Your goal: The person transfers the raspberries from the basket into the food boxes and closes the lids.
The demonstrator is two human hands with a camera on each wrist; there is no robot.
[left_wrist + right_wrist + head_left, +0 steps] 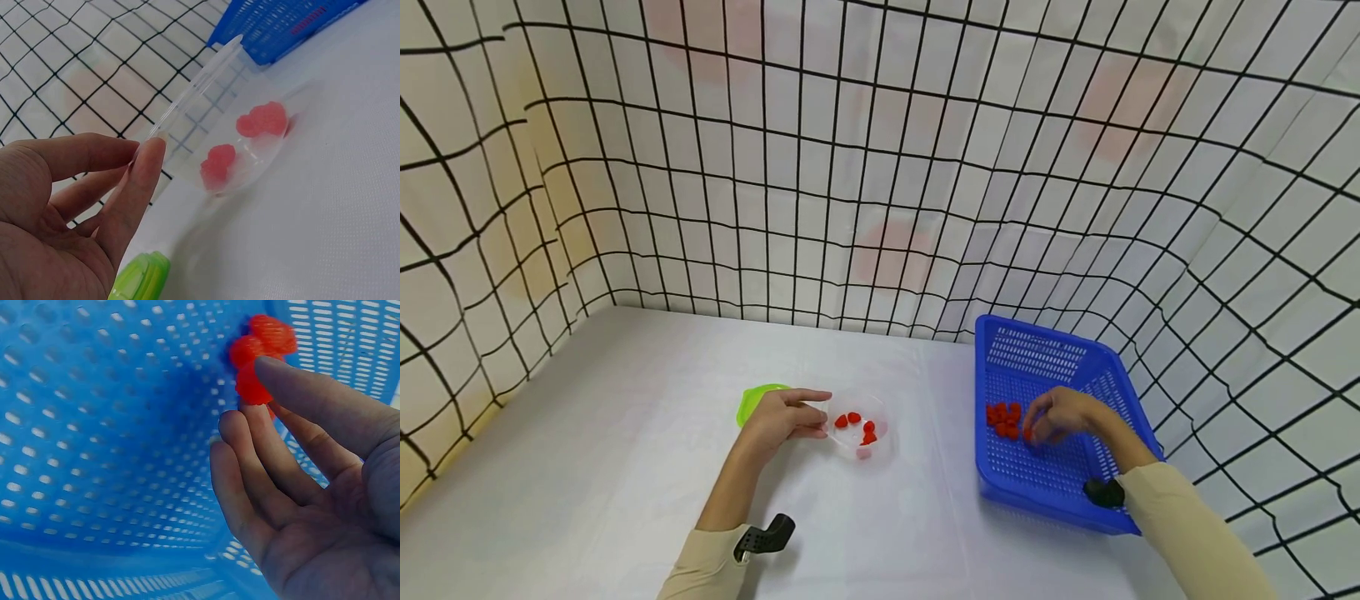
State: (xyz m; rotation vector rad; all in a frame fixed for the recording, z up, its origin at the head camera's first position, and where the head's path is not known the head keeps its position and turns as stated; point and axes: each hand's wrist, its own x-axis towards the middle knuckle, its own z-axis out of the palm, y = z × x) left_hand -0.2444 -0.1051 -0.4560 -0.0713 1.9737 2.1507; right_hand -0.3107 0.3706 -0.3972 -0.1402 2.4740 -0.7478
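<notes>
Got a clear bowl (203,106) pinched in my left hand (771,425). Right hand (1062,412) pinches a red berry (252,386) inside the blue basket (1033,475).

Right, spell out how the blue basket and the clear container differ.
The blue basket has slotted walls; the clear container has see-through ones. The blue basket is much larger and roughly rectangular; the clear container is round. The left hand pinches the clear container's rim, while the right hand is inside the blue basket. Basket and container both hold red pieces.
</notes>
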